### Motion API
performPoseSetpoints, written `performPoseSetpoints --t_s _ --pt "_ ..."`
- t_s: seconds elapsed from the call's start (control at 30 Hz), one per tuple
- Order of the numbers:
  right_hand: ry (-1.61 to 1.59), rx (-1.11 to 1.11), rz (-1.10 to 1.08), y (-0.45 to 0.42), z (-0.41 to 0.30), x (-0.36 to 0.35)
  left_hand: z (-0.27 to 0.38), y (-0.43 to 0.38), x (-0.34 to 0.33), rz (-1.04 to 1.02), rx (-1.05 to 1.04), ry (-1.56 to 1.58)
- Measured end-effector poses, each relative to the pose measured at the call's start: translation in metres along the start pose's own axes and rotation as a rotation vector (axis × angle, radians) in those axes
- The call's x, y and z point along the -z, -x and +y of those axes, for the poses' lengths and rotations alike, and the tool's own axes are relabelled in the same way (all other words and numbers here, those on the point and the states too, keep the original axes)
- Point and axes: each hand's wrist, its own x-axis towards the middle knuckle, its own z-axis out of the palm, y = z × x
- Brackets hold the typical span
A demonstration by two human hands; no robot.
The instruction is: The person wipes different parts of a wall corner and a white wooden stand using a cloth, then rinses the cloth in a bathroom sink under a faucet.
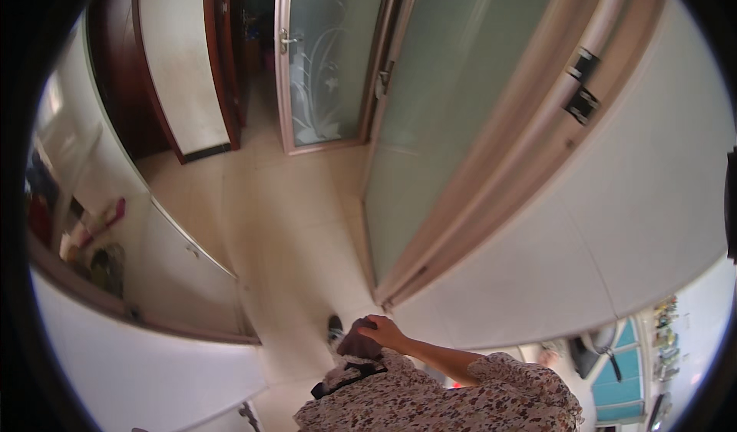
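Observation:
My right hand (382, 333) is closed around a crumpled dark purplish-brown cloth (360, 343) in front of my body. The cloth hangs over the front of my floral top (437, 403), near a dark strap (349, 377) across the top. Out of view is my left hand. Just beyond the cloth, the tip of a dark shoe (335, 324) stands on the pale tiled floor (288, 225). Ahead on the right, a frosted glass door (443, 98) stands in a pinkish frame.
A second glass door (331, 69) with etched flowers and a lever handle (288, 40) stands farther ahead. White wall (535, 248) borders the doorway on the right. At left are a glass panel (167, 248) and a dark red door (124, 69). Turquoise cabinets (619, 383) show at lower right.

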Motion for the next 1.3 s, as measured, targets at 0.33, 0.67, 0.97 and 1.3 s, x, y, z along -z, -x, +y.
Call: performPoseSetpoints --t_s 0.33,0.67,0.97,1.3 --pt "-0.326 0.233 -0.030 -0.273 -0.119 -0.007 -0.048 -0.044 0.201 0.416 0.033 -0.161" --pt "-0.696 0.313 -0.220 -0.446 -0.253 0.070 -0.312 -0.017 0.433 0.702 0.823 0.082" --pt "-0.664 0.200 0.538 -0.615 -0.216 0.201 -0.475 -0.184 0.599 0.366 0.967 -0.502" --pt "-0.236 0.040 0.988 -0.772 -0.097 0.313 -0.633 -0.343 0.667 -0.104 0.650 -0.933"
